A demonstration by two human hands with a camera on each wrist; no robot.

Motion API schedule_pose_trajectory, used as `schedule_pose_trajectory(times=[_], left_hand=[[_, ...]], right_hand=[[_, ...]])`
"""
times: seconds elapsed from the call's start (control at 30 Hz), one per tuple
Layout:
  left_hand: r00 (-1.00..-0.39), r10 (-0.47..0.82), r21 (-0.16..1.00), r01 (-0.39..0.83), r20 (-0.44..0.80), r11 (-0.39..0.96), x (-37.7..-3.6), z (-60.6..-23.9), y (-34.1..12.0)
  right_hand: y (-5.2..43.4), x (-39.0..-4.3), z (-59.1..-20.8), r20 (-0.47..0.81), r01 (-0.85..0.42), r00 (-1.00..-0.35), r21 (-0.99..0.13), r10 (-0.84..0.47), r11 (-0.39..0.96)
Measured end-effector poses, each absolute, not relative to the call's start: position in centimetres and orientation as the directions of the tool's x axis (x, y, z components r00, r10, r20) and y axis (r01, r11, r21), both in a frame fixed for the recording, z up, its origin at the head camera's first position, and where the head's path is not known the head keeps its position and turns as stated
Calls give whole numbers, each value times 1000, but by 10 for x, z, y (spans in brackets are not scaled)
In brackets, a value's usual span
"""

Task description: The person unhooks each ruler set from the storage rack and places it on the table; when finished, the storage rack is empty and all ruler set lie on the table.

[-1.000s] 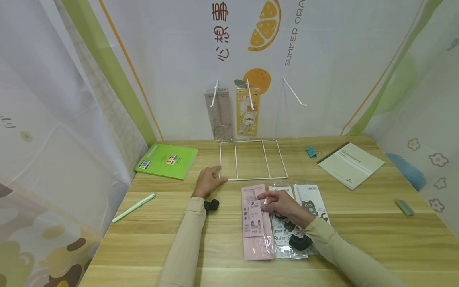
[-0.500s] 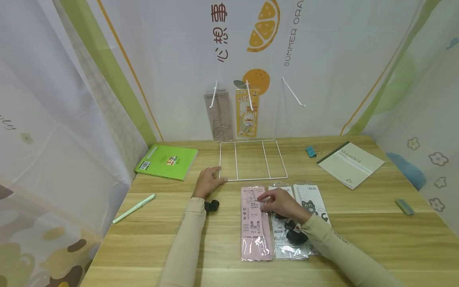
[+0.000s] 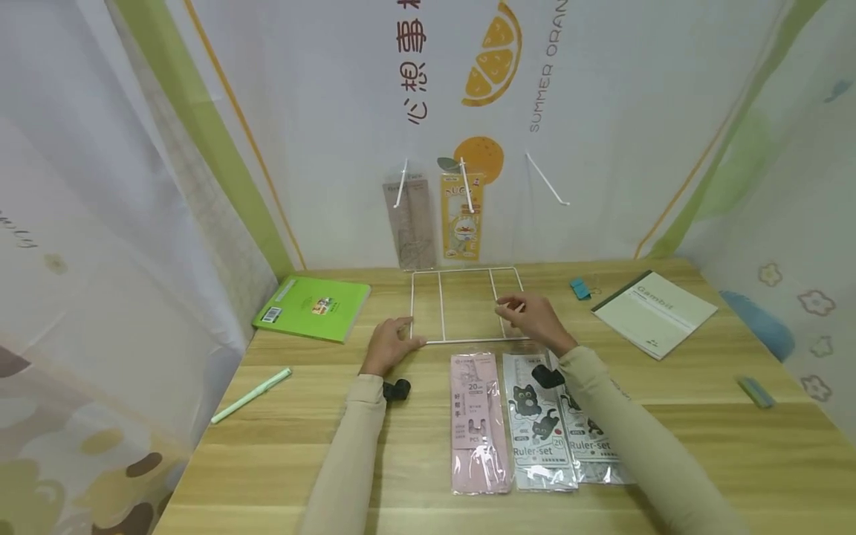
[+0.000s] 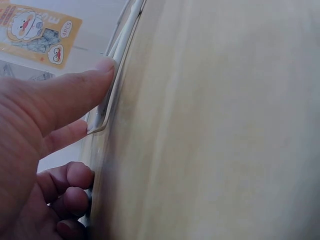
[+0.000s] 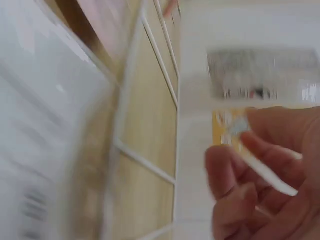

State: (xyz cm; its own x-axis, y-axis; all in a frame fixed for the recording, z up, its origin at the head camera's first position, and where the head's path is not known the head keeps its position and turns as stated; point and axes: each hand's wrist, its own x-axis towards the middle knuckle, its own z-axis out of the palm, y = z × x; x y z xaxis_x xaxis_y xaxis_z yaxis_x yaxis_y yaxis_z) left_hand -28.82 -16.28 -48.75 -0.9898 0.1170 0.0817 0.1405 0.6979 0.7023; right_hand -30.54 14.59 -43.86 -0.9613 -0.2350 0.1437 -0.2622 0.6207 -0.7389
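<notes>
A white wire rack (image 3: 428,342) lies flat on the wooden table (image 3: 702,446), its hooks standing up against the back wall. My left hand (image 3: 390,346) rests at its near left corner, one straight finger (image 4: 75,95) pressing the wire (image 4: 116,75). My right hand (image 3: 528,316) is over the rack's right section and pinches a thin white wire (image 5: 265,172) between thumb and fingers; that view is blurred. Three ruler packs lie side by side near me: pink (image 3: 475,420), grey with cats (image 3: 538,427), and a third (image 3: 591,446) partly under my right sleeve.
A grey pack (image 3: 409,223) and a yellow pack (image 3: 461,215) hang on two hooks; the third hook (image 3: 547,178) is bare. A green notebook (image 3: 310,308) and green pen (image 3: 250,395) lie left. A blue clip (image 3: 580,288), white notebook (image 3: 652,312) and small eraser (image 3: 756,391) lie right.
My right hand let go of the pink pack and moved away from me to the rack's right section. The left hand stayed at the rack's corner.
</notes>
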Motion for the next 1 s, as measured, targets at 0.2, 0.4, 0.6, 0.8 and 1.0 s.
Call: schedule_pose_trajectory(times=[0.2, 0.4, 0.6, 0.8, 1.0], left_hand=[[-989, 118, 695, 146, 88, 704, -288, -490, -164], [-988, 124, 678, 157, 97, 718, -291, -491, -165], [-988, 128, 680, 156, 92, 717, -294, -490, -164], [-988, 130, 676, 149, 79, 722, -296, -490, -163], [-991, 109, 672, 129, 71, 730, -294, -487, -165]], right_hand=[[148, -360, -424, 296, -369, -930, -758, -220, 539], [138, -402, -393, 413, -479, -878, -740, -242, 472], [123, -431, -363, 439, -521, -852, -763, -286, 381], [111, -442, -348, 412, -487, -871, -796, -268, 360], [101, -445, -347, 354, -425, -899, -846, -257, 322]])
